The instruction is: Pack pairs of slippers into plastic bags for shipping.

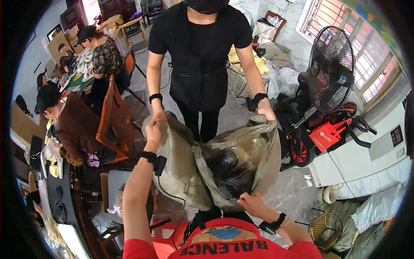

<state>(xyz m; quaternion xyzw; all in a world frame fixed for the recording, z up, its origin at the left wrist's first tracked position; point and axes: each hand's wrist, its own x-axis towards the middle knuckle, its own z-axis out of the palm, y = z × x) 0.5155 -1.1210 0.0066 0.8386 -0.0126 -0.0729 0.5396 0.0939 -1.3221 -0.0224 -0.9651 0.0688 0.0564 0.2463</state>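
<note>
A large grey-green woven sack [269, 172] hangs open in front of me, its mouth spread wide. Inside lie dark shoe-like items [226, 160] in clear plastic wrap, partly hidden by the folds. My right hand [254, 204] is closed on the sack's near rim. A second bulging sack [179, 162] sits against its left side; whether the two are joined I cannot tell. At its upper edge my left hand [153, 133] grips the fabric, close beside a co-worker's hand [159, 115]. The co-worker's other hand [266, 109] holds the open sack's far right corner.
The co-worker in black [199, 64] stands opposite me. On the right are a black fan [332, 64], a red bag [325, 134] and a wicker basket [326, 228]. A wooden chair [114, 123] and seated people at a long worktable [64, 196] are on the left.
</note>
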